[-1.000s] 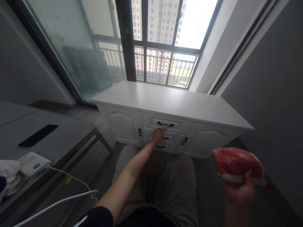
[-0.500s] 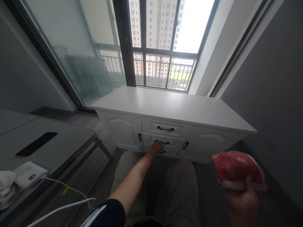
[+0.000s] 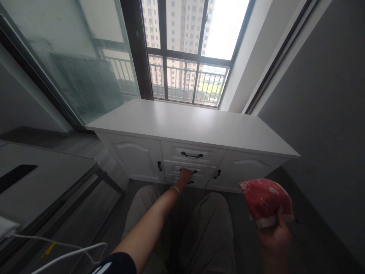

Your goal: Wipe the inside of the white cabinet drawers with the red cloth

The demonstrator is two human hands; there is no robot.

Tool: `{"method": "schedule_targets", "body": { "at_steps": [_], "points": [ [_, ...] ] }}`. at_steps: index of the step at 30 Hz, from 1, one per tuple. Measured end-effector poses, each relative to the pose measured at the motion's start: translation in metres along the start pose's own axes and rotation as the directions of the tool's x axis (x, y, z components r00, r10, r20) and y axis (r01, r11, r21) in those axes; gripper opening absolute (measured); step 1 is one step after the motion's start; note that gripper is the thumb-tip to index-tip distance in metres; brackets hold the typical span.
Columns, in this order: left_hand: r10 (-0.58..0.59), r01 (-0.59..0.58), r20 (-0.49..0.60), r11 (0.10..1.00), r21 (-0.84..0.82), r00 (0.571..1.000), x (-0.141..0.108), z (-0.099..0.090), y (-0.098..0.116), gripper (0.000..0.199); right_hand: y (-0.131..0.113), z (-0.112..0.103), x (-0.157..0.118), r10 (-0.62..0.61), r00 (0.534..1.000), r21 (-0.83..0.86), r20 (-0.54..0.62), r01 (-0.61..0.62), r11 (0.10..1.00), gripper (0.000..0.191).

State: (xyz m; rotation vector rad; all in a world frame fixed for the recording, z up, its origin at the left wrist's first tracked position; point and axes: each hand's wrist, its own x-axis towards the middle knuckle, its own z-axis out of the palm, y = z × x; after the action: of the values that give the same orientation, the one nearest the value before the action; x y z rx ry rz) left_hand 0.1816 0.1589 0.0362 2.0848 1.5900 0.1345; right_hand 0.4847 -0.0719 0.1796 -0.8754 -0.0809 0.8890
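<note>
A low white cabinet point(image 3: 182, 121) stands in front of me, with paneled doors at both sides and a stack of drawers in the middle. My left hand point(image 3: 185, 176) is closed around the dark handle point(image 3: 194, 172) of the middle drawer point(image 3: 205, 170), covering part of it. Whether that drawer is slightly out, I cannot tell. Off to the right, above the floor, my right hand point(image 3: 275, 232) pinches a folded red cloth point(image 3: 266, 199) with pale patterns and a whitish edge. The thumb lies over the cloth; the other fingers are mostly hidden behind it.
A grey table point(image 3: 54, 175) with a dark strip on top is at the left. White cables point(image 3: 71, 253), one with a yellow tie point(image 3: 49, 249), hang beside it. Behind the cabinet are glass sliding doors and windows; a grey wall point(image 3: 322, 125) rises on the right.
My view has shifted, so the cabinet and table appear further left. The right hand with the red cloth appears further left too. My left hand stays on the middle drawer's handle.
</note>
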Motion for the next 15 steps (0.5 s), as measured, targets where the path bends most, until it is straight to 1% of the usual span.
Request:
{"method": "schedule_targets", "body": {
  "at_steps": [3, 5, 7, 9, 13, 15],
  "points": [
    [0.004, -0.008, 0.057, 0.998, 0.064, 0.998, 0.001, -0.001, -0.001, 0.040, 0.008, 0.007, -0.004, 0.012, 0.998, 0.027, 0.063, -0.014, 1.000, 0.032],
    [0.002, -0.013, 0.097, 0.993, 0.113, 0.995, -0.002, -0.001, 0.000, 0.042, 0.009, 0.013, -0.008, 0.058, 0.993, 0.037, 0.105, -0.062, 0.997, 0.032],
    [-0.002, -0.019, 0.134, 0.987, 0.159, 0.991, -0.008, 0.000, 0.002, 0.044, 0.008, 0.017, -0.013, 0.116, 0.986, 0.038, 0.117, -0.121, 0.992, 0.031],
    [-0.008, -0.025, 0.163, 0.980, 0.199, 0.987, -0.016, 0.002, 0.004, 0.044, 0.007, 0.020, -0.018, 0.144, 0.983, 0.031, 0.117, -0.149, 0.988, 0.030],
    [-0.022, -0.029, 0.190, 0.965, 0.259, 0.981, -0.037, 0.009, 0.003, 0.044, 0.015, 0.024, -0.028, 0.117, 0.979, 0.053, 0.166, -0.128, 0.990, 0.028],
    [-0.029, -0.027, 0.192, 0.959, 0.283, 0.981, -0.050, 0.014, 0.001, 0.043, 0.020, 0.024, -0.031, 0.123, 0.974, 0.086, 0.191, -0.141, 0.986, 0.029]
  ]
}}
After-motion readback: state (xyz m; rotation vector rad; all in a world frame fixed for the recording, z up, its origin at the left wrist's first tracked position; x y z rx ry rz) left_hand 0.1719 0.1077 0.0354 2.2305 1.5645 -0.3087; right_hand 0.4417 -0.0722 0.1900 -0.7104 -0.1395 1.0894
